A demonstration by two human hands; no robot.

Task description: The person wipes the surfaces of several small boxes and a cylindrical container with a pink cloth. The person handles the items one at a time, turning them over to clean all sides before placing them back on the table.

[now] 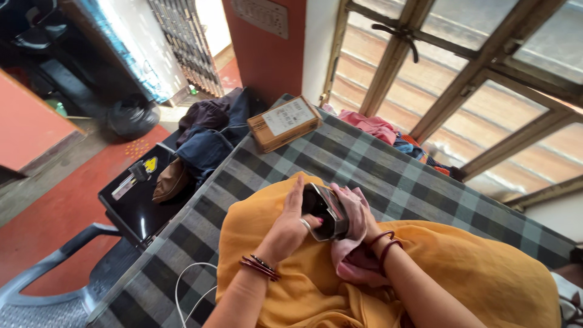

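Head view shows the left hand clasping a small dark shiny case over her lap, the right hand pressing a pink cloth against it; wiping looks underway, unfinished. Cardboard box lies on the checked bed.

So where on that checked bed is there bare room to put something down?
The widest bare stretch of the checked sheet runs between the cardboard box and the yellow cloth, toward the window side. A smaller patch lies by the white cable. It is crowded where the left hand and right hand hold a dark case in a pink cloth.
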